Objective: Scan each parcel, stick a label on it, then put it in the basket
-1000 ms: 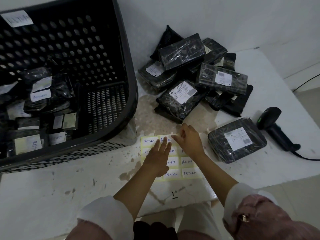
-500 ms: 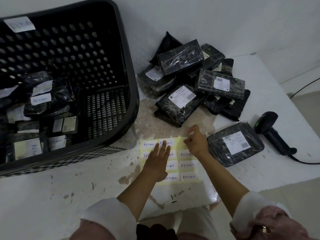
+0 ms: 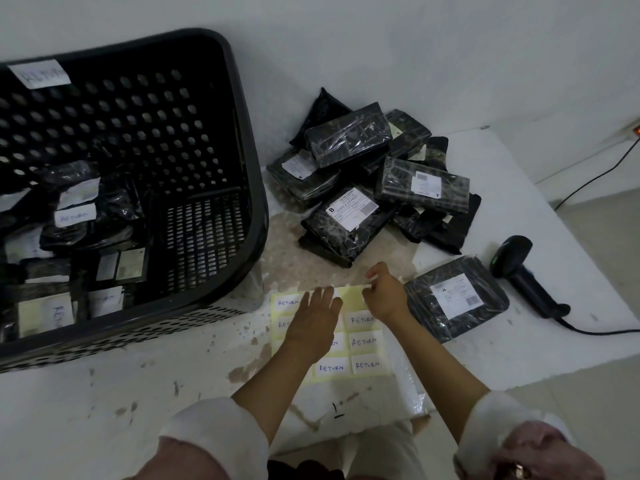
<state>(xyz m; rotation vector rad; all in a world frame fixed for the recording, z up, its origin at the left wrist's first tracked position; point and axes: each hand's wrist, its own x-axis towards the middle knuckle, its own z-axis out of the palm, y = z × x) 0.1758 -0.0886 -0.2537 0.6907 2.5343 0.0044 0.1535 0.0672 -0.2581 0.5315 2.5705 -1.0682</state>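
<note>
label sheet (image 3: 363,341): yellow backing | white "RETURN" stickers | handwritten blue

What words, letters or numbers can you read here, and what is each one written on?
"RETURN": stickers on the label sheet.
"RETURN": sticker on a parcel inside the basket.
"B": shipping label of a parcel in the pile.
"A": another pile parcel's label.
Fine print on all shipping labels: too small to read.

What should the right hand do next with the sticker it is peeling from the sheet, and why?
Probably carry it to the single parcel just right of the sheet and press it on. The right hand pinches a RETURN label lifted at the top edge of the label sheet, which the left hand presses flat. That parcel lies apart from the pile, beside the scanner, and shows no RETURN label.
</note>
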